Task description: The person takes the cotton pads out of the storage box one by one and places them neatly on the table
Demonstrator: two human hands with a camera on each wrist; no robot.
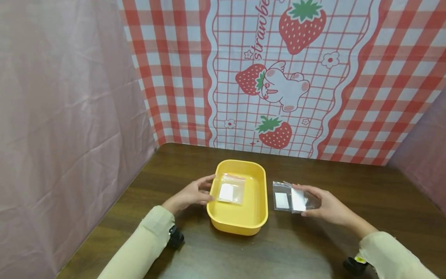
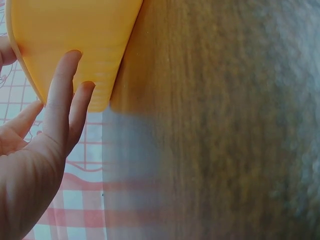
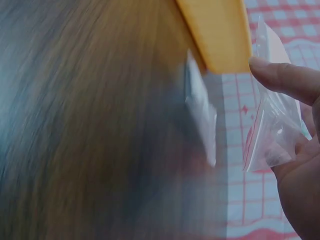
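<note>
A yellow plastic tray (image 1: pixel 238 228) stands on the table, with a small clear zip bag (image 1: pixel 238 197) holding a white card-like piece inside it. My left hand (image 1: pixel 191 196) holds the tray's left side, digits at the rim and two fingers (image 2: pixel 61 95) along the outer wall. To the right of the tray, my right hand (image 1: pixel 325 205) pinches a clear zip bag (image 1: pixel 298 200) with a white rectangle in it between thumb and fingers. Another such bag (image 1: pixel 281 200) lies just left of it, partly overlapped in the head view. The right wrist view shows the held bag (image 3: pixel 272 130) crumpled against the palm.
The dark wooden table (image 1: pixel 285 252) runs back to a red-and-white checked cloth (image 1: pixel 177 77) with strawberries. Pale pink fabric (image 1: pixel 76 116) hangs along the left side. A black wrist device (image 1: pixel 175 237) sits at the left sleeve, another (image 1: pixel 354 266) at the right sleeve.
</note>
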